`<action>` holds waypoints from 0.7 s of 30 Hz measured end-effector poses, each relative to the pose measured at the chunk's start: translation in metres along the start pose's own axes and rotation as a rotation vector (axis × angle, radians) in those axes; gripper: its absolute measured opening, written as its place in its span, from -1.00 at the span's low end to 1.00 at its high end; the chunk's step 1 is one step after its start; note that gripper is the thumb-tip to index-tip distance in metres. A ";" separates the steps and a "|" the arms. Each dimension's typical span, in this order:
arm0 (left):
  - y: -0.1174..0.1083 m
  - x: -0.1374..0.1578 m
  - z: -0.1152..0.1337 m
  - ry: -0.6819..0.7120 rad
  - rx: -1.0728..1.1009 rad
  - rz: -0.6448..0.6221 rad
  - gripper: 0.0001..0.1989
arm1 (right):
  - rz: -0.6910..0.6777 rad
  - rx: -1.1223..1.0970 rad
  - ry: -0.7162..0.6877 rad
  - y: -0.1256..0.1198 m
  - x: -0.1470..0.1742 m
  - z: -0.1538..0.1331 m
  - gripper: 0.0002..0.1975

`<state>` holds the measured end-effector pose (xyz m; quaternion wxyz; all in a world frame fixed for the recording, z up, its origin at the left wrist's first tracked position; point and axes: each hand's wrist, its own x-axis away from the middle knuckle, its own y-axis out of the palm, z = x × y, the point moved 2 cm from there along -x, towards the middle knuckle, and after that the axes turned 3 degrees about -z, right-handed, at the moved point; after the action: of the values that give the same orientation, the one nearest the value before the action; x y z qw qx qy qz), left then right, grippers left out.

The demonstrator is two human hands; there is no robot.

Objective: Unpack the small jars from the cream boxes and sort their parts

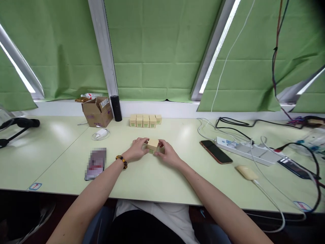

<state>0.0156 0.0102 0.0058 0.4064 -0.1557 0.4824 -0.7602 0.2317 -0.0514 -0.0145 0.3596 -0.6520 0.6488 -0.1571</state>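
Note:
A small pale-yellow cardboard box (pixel 153 144) with a light green label on its front is between my two hands, near the middle of the table. My left hand (pixel 137 149), with a beaded bracelet on its wrist, grips the box from the left side. On the opposite side my right hand (pixel 167 153) has its thumb and fingers closed on it. Farther back, a row of similar small yellow boxes (pixel 146 121) stands close together by the wall, labels facing me.
On the left are an opened brown carton (pixel 98 112), a black cylinder (pixel 116 108), a white charger with cable (pixel 101 133) and a pixelated flat item (pixel 95 164). A phone (pixel 216 152), a power strip (pixel 246 150), a cream power bank (pixel 246 172) and tangled cables lie right.

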 end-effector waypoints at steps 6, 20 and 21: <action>-0.004 0.000 0.002 0.026 0.026 -0.004 -0.42 | -0.012 0.059 -0.012 -0.001 0.000 0.001 -0.41; -0.008 0.002 0.001 -0.059 -0.029 0.146 -0.54 | 0.031 0.208 -0.014 -0.012 -0.003 0.002 -0.46; -0.007 0.001 0.003 -0.036 -0.026 0.139 -0.53 | 0.026 0.223 -0.031 -0.010 -0.002 -0.001 -0.41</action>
<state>0.0133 0.0087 0.0136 0.4646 -0.1407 0.4948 -0.7208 0.2382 -0.0506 -0.0068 0.4420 -0.6017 0.6300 -0.2136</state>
